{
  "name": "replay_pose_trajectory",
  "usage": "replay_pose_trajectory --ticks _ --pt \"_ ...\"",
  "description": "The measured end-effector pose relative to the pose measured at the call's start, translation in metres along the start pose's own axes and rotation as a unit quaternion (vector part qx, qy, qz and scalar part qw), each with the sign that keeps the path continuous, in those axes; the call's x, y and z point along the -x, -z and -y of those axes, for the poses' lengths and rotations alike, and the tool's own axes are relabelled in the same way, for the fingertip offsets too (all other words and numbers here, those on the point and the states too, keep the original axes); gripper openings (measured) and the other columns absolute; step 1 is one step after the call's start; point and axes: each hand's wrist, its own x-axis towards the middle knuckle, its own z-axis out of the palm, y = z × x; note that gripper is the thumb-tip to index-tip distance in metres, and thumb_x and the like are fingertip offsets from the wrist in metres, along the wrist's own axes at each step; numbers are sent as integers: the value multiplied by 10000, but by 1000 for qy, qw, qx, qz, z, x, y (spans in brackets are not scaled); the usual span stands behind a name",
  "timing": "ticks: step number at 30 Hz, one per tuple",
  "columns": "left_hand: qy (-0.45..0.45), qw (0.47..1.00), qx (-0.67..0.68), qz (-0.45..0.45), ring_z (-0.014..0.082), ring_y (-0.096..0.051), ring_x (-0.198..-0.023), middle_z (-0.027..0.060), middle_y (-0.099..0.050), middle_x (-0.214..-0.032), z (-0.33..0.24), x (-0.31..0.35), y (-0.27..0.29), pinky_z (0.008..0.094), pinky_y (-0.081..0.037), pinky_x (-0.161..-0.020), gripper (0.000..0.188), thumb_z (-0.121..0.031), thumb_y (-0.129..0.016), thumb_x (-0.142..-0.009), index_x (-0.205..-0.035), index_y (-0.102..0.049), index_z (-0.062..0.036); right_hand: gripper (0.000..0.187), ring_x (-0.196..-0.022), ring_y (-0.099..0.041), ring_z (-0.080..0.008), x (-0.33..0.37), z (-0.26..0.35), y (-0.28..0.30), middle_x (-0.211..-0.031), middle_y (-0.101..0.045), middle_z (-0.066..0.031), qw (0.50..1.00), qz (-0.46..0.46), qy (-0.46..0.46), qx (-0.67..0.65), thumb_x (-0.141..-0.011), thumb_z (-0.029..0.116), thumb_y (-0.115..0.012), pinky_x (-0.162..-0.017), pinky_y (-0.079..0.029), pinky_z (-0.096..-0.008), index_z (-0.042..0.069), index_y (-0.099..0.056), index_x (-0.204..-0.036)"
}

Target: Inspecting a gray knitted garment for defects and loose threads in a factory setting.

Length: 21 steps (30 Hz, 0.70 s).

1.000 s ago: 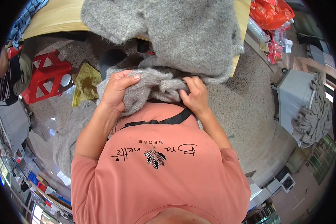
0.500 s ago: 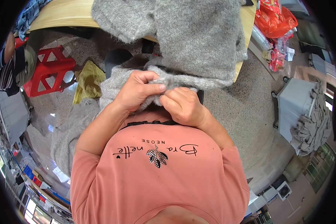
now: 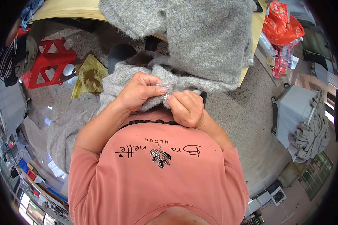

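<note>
A fuzzy grey knit garment (image 3: pixel 120 78) lies bunched over my lap. My left hand (image 3: pixel 142 90) pinches its edge between thumb and fingers. Close beside it, my right hand (image 3: pixel 186 107) is closed with the fingers curled, thumb and forefinger at the same fabric. A small shiny whitish piece (image 3: pixel 166 96), perhaps a button, shows between the two hands; its exact kind is too small to tell. Part of the knit stretches right from my hands, below the grey knitwear (image 3: pixel 210 37) hanging over the table edge.
Ahead is a pale wooden table (image 3: pixel 69 10). To the left are a red plastic stool (image 3: pixel 52 62), a yellow sack (image 3: pixel 89 77), more grey knit (image 3: pixel 69 127) low down, and another person's striped clothing (image 3: pixel 9 56). Rightward are a red plastic bag (image 3: pixel 283 30) and a wheeled cart (image 3: pixel 294 112) with grey cloth.
My right hand has shifted slightly right and its fingers have moved a little apart from my left thumb, so the small shiny piece now shows. My left hand keeps its pinch.
</note>
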Motion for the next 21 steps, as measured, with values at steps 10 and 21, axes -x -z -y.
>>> replay_pose_trajectory --ticks 10,21 --pt "-60 992 -106 -35 35 -531 -654 -4 -624 -736 -4 10 -1 180 -428 -584 75 -7 -678 -769 -834 -641 0 194 -553 -543 -193 -4 -5 -6 -772 -565 -93 996 40 -72 -18 -638 14 -613 -458 -435 -292 -11 -565 -825" --pt "-127 986 -81 -69 32 -523 -699 -6 -627 -761 4 8 7 191 -430 -601 57 6 -676 -767 -816 -647 0 219 -692 -633 -272 -6 -19 -22 -948 -611 -158 988 44 -98 -108 -643 -49 -585 -518 -509 -323 -4 -535 -851"
